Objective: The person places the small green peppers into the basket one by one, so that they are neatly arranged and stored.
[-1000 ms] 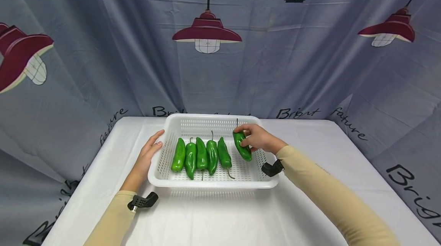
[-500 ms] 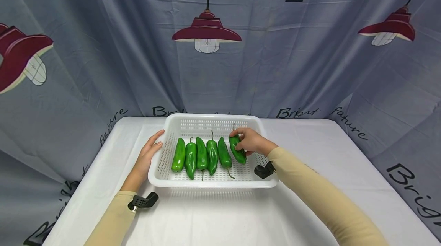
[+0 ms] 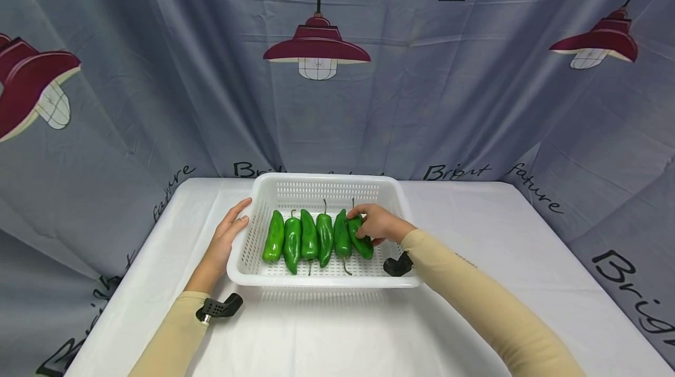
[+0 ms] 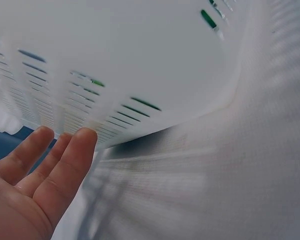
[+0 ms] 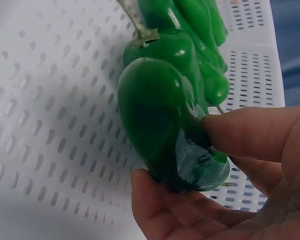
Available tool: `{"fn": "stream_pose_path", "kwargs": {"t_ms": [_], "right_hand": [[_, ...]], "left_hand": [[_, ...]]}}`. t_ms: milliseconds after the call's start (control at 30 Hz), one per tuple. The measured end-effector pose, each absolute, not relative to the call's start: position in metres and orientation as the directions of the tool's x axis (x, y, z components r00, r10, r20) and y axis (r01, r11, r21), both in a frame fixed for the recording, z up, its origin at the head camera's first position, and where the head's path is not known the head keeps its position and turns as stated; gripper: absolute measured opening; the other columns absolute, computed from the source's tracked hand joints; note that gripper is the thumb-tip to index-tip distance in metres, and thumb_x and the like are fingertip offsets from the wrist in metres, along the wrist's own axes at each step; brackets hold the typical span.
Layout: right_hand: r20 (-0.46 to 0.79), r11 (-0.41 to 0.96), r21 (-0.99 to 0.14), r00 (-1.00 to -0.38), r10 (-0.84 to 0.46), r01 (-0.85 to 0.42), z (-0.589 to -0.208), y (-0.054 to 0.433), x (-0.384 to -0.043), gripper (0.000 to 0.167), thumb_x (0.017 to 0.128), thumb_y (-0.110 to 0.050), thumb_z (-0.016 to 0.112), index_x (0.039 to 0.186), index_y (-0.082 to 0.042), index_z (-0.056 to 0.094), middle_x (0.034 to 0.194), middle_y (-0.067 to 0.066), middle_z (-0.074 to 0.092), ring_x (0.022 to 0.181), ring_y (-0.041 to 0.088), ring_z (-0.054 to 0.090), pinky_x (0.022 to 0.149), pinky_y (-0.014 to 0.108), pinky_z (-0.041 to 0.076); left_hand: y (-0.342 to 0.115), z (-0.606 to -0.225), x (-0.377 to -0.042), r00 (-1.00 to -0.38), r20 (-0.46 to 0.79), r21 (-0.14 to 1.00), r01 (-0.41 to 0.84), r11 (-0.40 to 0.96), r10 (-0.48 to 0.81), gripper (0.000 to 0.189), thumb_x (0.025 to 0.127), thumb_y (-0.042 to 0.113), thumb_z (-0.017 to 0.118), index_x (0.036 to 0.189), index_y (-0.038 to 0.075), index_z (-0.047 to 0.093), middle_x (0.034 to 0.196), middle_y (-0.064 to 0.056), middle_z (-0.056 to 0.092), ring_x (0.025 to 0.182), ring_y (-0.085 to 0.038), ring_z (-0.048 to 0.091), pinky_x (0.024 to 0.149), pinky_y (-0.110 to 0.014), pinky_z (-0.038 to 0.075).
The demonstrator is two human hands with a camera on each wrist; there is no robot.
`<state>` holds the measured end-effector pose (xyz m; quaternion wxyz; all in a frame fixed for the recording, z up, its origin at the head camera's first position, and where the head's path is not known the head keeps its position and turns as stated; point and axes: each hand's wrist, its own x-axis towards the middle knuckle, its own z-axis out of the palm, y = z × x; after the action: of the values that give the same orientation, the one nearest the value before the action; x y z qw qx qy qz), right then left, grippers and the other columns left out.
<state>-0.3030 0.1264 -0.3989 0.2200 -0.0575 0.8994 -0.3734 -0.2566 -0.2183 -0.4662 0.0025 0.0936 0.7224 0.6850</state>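
Observation:
A white perforated plastic basket (image 3: 327, 282) holds several glossy green peppers standing side by side in a row. My right hand (image 3: 377, 223) grips the rightmost green pepper (image 3: 364, 248) between thumb and fingers, close against its neighbour (image 3: 342, 236). In the right wrist view the held pepper (image 5: 155, 110) fills the middle, its stem end hidden toward the hand. On the basket's left side my left hand (image 3: 224, 236) lies with fingers extended along the outer wall. The left wrist view shows those fingertips (image 4: 85, 137) at the slotted wall (image 4: 140, 65).
A white cloth covers the table (image 3: 327, 330) under the basket. Behind it hangs a grey-blue curtain (image 3: 422, 101) printed with red lamps. Black bands with cameras sit on the left wrist (image 3: 218, 308) and the right wrist (image 3: 398, 264). The basket floor shows between the last pepper and the right wall.
My right hand has moved left and slightly toward me with its pepper, bringing it against the row. The neighbouring pepper has shifted a little and straightened. My left hand has stayed put.

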Motion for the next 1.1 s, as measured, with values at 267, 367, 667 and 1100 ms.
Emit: {"fn": "stream_pose_path", "kwargs": {"t_ms": [267, 367, 667, 1100], "right_hand": [[-0.374, 0.739, -0.669, -0.897, -0.236, 0.084, -0.405, 0.125, -0.306, 0.05, 0.087, 0.007, 0.065, 0.134, -0.011, 0.063, 0.132, 0.021, 0.062, 0.101, 0.026, 0.069, 0.071, 0.045, 0.063], [-0.376, 0.748, -0.659, -0.896, -0.238, 0.077, -0.407, 0.125, -0.307, 0.051, 0.088, 0.005, 0.067, 0.136, -0.012, 0.062, 0.133, 0.021, 0.061, 0.099, 0.026, 0.069, 0.07, 0.045, 0.063], [-0.389, 0.75, -0.657, -0.889, -0.241, 0.084, -0.409, 0.125, -0.305, 0.054, 0.088, 0.003, 0.071, 0.139, -0.01, 0.059, 0.135, 0.021, 0.06, 0.104, 0.031, 0.07, 0.068, 0.044, 0.064], [-0.383, 0.749, -0.658, -0.892, -0.24, 0.081, -0.397, 0.131, -0.309, 0.059, 0.091, -0.002, 0.071, 0.147, -0.01, 0.053, 0.153, 0.024, 0.046, 0.118, 0.032, 0.062, 0.071, 0.045, 0.064]], "left_hand": [[-0.217, -0.465, -0.257, -0.981, 0.133, 0.99, 0.139, 0.027, 0.142, 0.054, 0.112, 0.029, 0.033, 0.162, 0.014, 0.022, 0.17, -0.014, 0.021, 0.152, -0.04, 0.028, 0.098, -0.01, 0.046], [-0.217, -0.465, -0.257, -0.982, 0.13, 0.99, 0.136, 0.035, 0.14, 0.054, 0.112, 0.03, 0.033, 0.162, 0.015, 0.022, 0.17, -0.014, 0.021, 0.152, -0.04, 0.028, 0.098, -0.01, 0.046], [-0.218, -0.466, -0.258, -0.985, 0.119, 0.991, 0.126, 0.052, 0.128, 0.055, 0.111, 0.032, 0.036, 0.162, 0.016, 0.024, 0.169, -0.014, 0.023, 0.147, -0.025, 0.038, 0.099, -0.01, 0.047], [-0.218, -0.466, -0.258, -0.986, 0.11, 0.992, 0.118, 0.055, 0.128, 0.054, 0.111, 0.031, 0.034, 0.162, 0.017, 0.023, 0.169, -0.013, 0.024, 0.149, -0.037, 0.034, 0.097, -0.012, 0.049]]}}
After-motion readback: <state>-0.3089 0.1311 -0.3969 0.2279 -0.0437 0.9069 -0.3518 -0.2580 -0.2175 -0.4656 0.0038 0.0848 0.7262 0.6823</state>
